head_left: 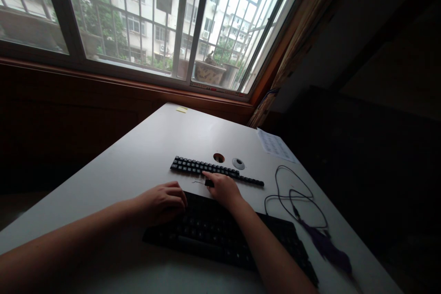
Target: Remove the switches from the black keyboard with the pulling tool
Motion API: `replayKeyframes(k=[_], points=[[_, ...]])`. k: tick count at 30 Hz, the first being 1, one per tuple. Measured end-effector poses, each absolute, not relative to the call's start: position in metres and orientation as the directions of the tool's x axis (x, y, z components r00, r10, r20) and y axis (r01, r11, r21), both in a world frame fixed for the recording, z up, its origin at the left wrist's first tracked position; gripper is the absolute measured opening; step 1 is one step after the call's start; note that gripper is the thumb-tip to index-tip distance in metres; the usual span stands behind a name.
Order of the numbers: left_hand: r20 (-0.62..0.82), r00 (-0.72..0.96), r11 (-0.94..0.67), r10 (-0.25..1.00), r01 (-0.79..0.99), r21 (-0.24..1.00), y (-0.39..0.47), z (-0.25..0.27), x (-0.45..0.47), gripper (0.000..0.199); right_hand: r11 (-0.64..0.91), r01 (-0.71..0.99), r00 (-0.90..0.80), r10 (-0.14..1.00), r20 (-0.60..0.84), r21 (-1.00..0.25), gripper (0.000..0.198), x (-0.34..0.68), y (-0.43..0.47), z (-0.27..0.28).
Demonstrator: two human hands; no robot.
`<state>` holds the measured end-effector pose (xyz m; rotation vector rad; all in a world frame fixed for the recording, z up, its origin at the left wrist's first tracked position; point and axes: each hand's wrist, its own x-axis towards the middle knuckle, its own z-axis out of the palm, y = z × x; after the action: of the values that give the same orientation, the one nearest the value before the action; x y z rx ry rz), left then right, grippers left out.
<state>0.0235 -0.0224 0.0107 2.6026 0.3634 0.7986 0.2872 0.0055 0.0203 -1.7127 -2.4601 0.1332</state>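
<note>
Keyboard (203,227) lies across the lower middle of the frame, keycaps (206,165) lined up in rows just above it.
On the desk (120,161), the right hand (223,190) pinches a small black piece (208,183) in curled fingers, index finger extended toward the keycaps. The left hand (163,200) bends its fingers close together at the keyboard's upper left; whether they grip anything, I cannot tell.

The black keyboard (215,226) lies flat on the table (131,161), angled just past three o'clock. Toward twelve, black keycaps (189,164) line up in close rows; between, a small black piece (208,183), a thin wire (196,182) at its nine.
</note>
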Motion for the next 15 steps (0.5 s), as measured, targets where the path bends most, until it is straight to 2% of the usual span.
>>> replayKeyframes(k=[15], points=[[0.485, 0.801, -0.891, 0.352, 0.128, 0.435, -0.0244, 0.016, 0.0247, 0.011, 0.358, 0.922, -0.347, 0.933, 0.096, -0.144, 0.064, 0.2814, 0.006, 0.0229]])
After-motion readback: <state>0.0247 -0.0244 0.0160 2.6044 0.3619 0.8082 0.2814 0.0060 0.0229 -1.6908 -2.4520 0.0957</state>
